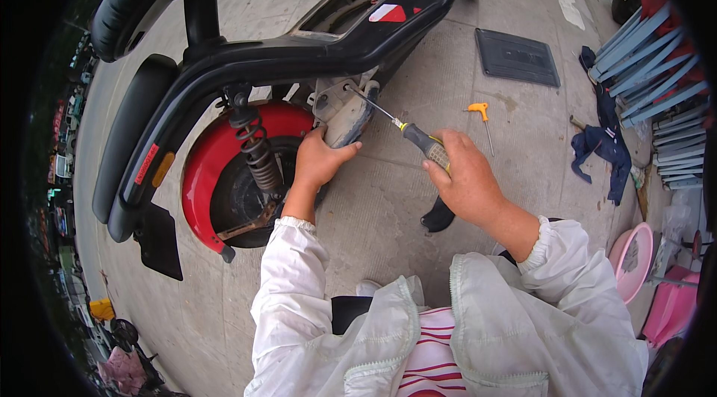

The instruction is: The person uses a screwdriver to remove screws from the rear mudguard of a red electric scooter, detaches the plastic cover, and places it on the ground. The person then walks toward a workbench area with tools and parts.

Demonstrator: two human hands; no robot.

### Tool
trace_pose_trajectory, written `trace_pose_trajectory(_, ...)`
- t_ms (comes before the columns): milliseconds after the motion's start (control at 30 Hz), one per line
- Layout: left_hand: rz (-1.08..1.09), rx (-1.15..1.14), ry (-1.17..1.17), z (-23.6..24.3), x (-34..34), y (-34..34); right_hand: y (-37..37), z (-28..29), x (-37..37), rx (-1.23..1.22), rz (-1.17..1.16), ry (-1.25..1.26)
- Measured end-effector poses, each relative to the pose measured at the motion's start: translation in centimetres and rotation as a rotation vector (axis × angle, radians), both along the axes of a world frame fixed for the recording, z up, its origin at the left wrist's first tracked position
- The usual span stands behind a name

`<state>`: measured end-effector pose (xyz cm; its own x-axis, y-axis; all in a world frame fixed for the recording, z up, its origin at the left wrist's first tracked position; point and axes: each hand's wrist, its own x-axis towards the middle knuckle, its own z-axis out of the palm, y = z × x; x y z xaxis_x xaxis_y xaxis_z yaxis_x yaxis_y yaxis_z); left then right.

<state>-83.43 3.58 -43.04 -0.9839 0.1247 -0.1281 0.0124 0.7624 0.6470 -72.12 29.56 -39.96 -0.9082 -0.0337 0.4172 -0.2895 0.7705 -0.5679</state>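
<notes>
A black electric scooter (246,61) with a red rear wheel guard (198,173) stands in front of me. My right hand (467,177) is closed round the grey-and-yellow handle of a screwdriver (426,144). The long shaft points up and left, its tip at a metal bracket (340,91) low on the frame. My left hand (321,162) grips the lower edge of a dusty grey plate (348,117) beside that bracket, thumb outside; some fingers are hidden behind it. Left of this hand is a coil-spring shock absorber (258,150).
An orange-handled hex key (482,117) and a flat black cover (517,58) lie on the paving. Farther right are dark blue cloth (601,150), stacked pale blue slatted furniture (650,53) and a pink basin (632,262). The frame has an uncovered compartment (362,2).
</notes>
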Motion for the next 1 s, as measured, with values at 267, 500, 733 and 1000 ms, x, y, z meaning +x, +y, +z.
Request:
trace_pose_trajectory(267,0.0,-0.017,0.013,-0.2,0.1,-0.2,0.5,2.6,-0.6,-0.772,0.059,-0.824)
trace_pose_trajectory(500,0.0,-0.008,0.002,0.0,0.1,0.2,-0.3,0.2,-0.5,-0.214,-0.013,-0.34)
trace_pose_trajectory(733,0.008,0.002,-0.027,0.2,0.2,0.1,0.9,3.1,-1.8,-1.018,0.069,-1.057)
trace_pose_trajectory(1000,0.015,-0.002,0.01,0.4,0.3,0.2,0.9,1.6,-1.2,-0.93,0.002,-0.798)
